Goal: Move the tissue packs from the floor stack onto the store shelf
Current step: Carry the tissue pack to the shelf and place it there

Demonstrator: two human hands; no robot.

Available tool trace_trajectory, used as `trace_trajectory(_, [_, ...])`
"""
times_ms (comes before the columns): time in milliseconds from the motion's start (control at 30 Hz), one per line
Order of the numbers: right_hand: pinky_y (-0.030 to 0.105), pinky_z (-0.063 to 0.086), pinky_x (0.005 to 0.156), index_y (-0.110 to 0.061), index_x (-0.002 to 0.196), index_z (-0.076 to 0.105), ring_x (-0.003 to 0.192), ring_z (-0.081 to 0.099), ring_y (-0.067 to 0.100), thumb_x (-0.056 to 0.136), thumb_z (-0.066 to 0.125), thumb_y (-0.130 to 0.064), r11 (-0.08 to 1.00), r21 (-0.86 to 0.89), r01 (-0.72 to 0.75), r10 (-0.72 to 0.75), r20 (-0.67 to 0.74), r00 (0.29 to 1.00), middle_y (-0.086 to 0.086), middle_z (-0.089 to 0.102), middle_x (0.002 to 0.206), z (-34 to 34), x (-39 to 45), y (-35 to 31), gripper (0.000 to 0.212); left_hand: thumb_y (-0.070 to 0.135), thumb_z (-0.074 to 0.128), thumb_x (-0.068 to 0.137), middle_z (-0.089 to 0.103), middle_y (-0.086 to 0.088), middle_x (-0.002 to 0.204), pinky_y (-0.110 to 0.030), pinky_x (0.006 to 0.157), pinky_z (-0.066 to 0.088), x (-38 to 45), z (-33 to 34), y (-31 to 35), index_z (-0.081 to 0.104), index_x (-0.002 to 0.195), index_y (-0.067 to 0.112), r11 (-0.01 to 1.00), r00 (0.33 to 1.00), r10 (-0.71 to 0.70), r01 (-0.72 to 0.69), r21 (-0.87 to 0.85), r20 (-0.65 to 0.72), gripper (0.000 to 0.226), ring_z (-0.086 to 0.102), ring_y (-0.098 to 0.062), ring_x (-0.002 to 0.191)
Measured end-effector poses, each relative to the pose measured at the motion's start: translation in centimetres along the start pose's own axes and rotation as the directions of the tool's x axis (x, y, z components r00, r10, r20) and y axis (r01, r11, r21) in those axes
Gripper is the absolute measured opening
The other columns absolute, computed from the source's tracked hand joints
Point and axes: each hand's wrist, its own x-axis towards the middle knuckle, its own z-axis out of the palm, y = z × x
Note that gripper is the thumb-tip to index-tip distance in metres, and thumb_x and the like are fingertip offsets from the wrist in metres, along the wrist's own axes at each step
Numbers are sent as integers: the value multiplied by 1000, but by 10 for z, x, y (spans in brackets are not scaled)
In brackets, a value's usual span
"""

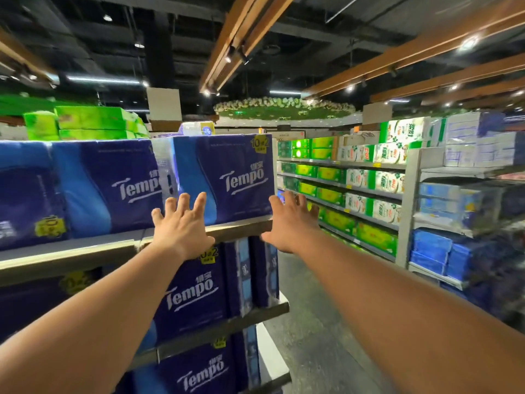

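The main risk here is the blue tissue pack (224, 177) sitting at the very end of the top shelf (241, 227): its right face is flush with, or slightly past, the shelf's open end, so an uneven shove from the left hand (181, 228) could skew it or tip it off toward the aisle floor beyond the right hand (289, 220). The soft wrapping may also buckle under a hard push, and the pack could jam against the neighbouring pack (108, 183) just left of the left fingertips. Both arms are stretched forward and up, nearly straight, palms facing the pack. The left hand is spread wide, all 5 digits fanned, fingertips at the pack's lower front face; whether they press on it or hover just off it I cannot tell. The right hand is likewise open, fingers loosely splayed at the pack's lower right corner, the thumb hanging below the shelf lip. Neither hand pinches or encloses anything. The pack stands upright on the shelf directly ahead of both palms, so the placement looks almost complete.
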Motion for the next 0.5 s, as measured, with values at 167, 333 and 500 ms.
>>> trace_trajectory(167, [59,27,112,-27,148,29,143,20,36,81,72,-56,997,66,50,-51,7,999,8,24,155,-6,-104,-19,85,62,67,77,24,-6,154,-58,113,25,-106,-32,-7,4,155,29,999,1000,-26,26,21,-2,104,20,-35,142])
trace_trajectory(333, [57,28,108,-26,148,30,139,25,33,82,70,-54,996,63,56,-65,157,985,7,26,152,7,-225,-37,82,60,66,79,17,-7,159,-60,114,21,-232,-38,-8,2,157,29,998,983,-57,52,33,175,105,15,-37,145])
trace_trajectory(500, [59,28,107,-25,147,31,139,27,36,83,70,-58,992,98,84,-110,294,949,9,29,152,35,-333,-68,82,59,67,81,17,-9,159,-60,114,21,-344,-36,-28,1,157,28,994,947,-97,80,68,307,105,15,-38,145])
